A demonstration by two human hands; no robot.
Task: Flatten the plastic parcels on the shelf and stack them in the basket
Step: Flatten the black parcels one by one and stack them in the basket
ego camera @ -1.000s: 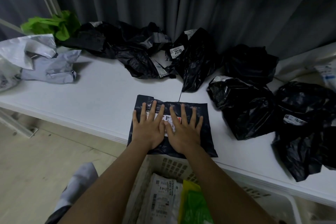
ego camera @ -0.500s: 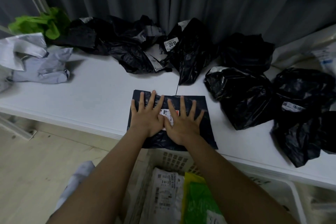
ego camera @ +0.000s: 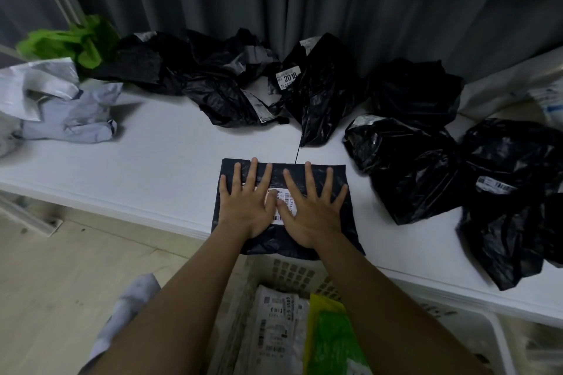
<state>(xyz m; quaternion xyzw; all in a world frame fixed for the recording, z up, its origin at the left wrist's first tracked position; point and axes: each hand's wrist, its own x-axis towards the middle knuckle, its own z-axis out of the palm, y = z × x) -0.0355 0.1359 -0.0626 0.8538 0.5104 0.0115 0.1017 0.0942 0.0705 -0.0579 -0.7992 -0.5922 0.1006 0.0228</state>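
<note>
Both my hands lie flat on a dark plastic parcel [ego camera: 283, 207] at the near edge of the white shelf [ego camera: 158, 173]. My left hand [ego camera: 248, 205] and my right hand [ego camera: 310, 211] press palm-down side by side, fingers straight and spread, thumbs nearly touching over a white shipping label [ego camera: 284, 207] with a barcode. The parcel looks smooth and roughly rectangular, its far edge straight across the shelf; its near edge overhangs the shelf lip, above the basket [ego camera: 292, 271].

The pale, perforated basket stands just below the shelf, in front of me. Inside it lie a white parcel with printed labels [ego camera: 274, 329] and, beside that, a yellow and green parcel [ego camera: 332, 341], both lying fairly flat.

Other parcels on the shelf are crumpled. A black bag with a label reading 2018 [ego camera: 316, 91] stands against the grey curtain [ego camera: 335, 0], beyond my fingertips. To its left sprawls a heap of black and grey plastic [ego camera: 198, 79]. Three bulky black bags [ego camera: 408, 167] crowd the right side of the shelf, one bearing a white label; where one ends and the next begins is hard to make out in the dim light. At far left sit a pale grey crumpled parcel [ego camera: 70, 119], a silvery white one [ego camera: 33, 85] and a bright green one [ego camera: 73, 42].
</note>
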